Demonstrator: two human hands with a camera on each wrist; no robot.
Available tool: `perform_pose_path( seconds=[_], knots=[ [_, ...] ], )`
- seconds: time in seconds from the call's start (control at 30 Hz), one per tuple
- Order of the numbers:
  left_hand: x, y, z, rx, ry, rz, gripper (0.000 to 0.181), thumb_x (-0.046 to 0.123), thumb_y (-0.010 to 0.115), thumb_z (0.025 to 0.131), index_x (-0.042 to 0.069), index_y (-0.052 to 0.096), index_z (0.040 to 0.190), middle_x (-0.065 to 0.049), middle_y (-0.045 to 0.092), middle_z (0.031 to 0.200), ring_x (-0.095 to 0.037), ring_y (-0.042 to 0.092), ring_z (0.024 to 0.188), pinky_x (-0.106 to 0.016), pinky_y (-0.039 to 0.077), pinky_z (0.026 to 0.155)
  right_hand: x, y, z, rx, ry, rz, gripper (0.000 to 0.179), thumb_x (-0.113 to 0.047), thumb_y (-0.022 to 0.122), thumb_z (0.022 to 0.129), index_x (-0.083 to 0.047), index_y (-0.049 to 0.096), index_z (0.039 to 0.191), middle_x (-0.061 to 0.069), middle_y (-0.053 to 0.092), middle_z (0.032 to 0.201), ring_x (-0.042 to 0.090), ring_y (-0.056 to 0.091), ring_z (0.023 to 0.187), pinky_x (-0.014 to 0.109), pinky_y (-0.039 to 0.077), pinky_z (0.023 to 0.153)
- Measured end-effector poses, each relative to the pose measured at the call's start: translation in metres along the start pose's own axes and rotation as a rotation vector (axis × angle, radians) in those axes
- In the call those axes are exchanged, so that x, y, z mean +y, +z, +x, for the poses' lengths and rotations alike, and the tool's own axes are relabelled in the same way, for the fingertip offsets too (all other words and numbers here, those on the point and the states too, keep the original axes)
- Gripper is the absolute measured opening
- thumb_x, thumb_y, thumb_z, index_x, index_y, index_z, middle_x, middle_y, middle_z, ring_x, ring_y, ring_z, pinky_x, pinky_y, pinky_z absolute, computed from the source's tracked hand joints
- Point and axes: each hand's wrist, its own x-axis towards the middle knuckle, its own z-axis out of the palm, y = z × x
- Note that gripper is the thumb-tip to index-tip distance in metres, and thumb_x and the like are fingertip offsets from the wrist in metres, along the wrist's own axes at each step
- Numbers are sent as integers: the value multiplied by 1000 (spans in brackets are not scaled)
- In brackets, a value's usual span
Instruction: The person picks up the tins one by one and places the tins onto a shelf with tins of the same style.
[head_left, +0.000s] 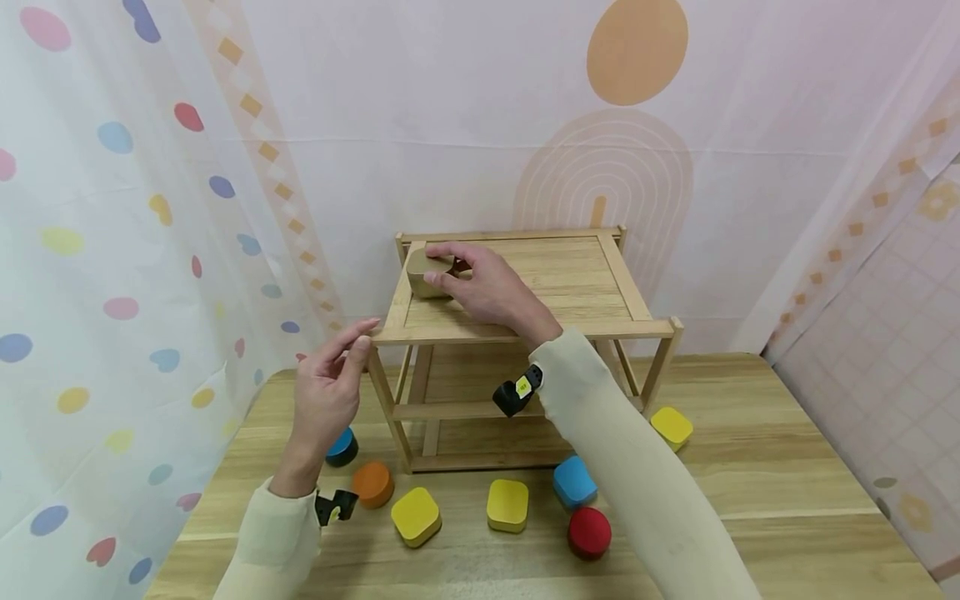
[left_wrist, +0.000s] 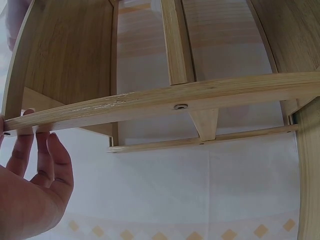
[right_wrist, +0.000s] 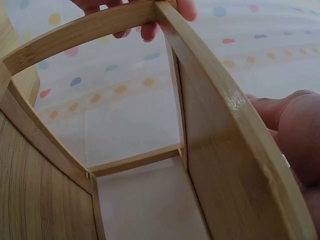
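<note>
My right hand (head_left: pixel 487 287) pinches an olive-brown block with rounded corners (head_left: pixel 429 273), thumb on its near side and fingers across its top and far side. That block sits at the left end of the top board of a small wooden shelf (head_left: pixel 540 267). At the shelf's front left corner, my left hand (head_left: pixel 330 387) holds the frame between thumb and fingers. In the left wrist view, the left hand's fingers (left_wrist: pixel 60 165) curl behind the end of a side rail (left_wrist: pixel 150 102). Part of the right hand (right_wrist: pixel 300 135) shows beyond the top board in the right wrist view.
Along the table (head_left: pixel 765 500) before the shelf lie a blue round block (head_left: pixel 342 448), an orange round block (head_left: pixel 372 485), two yellow blocks (head_left: pixel 416 517), a blue block (head_left: pixel 575 482) and a red round block (head_left: pixel 589 533). Another yellow block (head_left: pixel 672 428) lies right. Patterned curtains (head_left: pixel 450 108) hang behind.
</note>
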Motion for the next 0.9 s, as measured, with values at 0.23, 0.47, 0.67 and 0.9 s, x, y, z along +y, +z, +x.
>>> perform_pose_path(
  seconds=[0.23,0.47,0.67,0.9],
  knots=[
    [0,0,0,-3,0,-13,27,2,55,100,-1,67,124,4,69,118,-10,28,45,-25,28,42,2,1,2,-11,-5,5,40,-26,62,99,-16,59,138,0,59,135,16,55,113,31,44,96],
    [-2,1,1,-3,0,-15,27,2,55,100,-2,66,124,11,68,116,-10,27,44,-25,27,41,3,0,2,-10,3,-8,41,-28,61,100,-18,57,139,1,58,135,17,54,116,33,43,99],
    [-4,1,2,-4,-3,-12,27,1,55,100,-3,66,124,11,68,117,-11,29,47,-24,29,44,5,-5,-3,-8,6,0,43,-31,61,100,-20,56,140,1,59,131,17,54,115,36,44,96],
    [-3,3,2,3,-20,-22,27,2,55,100,-2,67,124,10,68,107,-10,28,45,-25,27,42,5,-19,-18,1,13,12,47,-35,61,99,-24,51,144,-1,48,146,22,46,132,41,42,103]
  ],
)
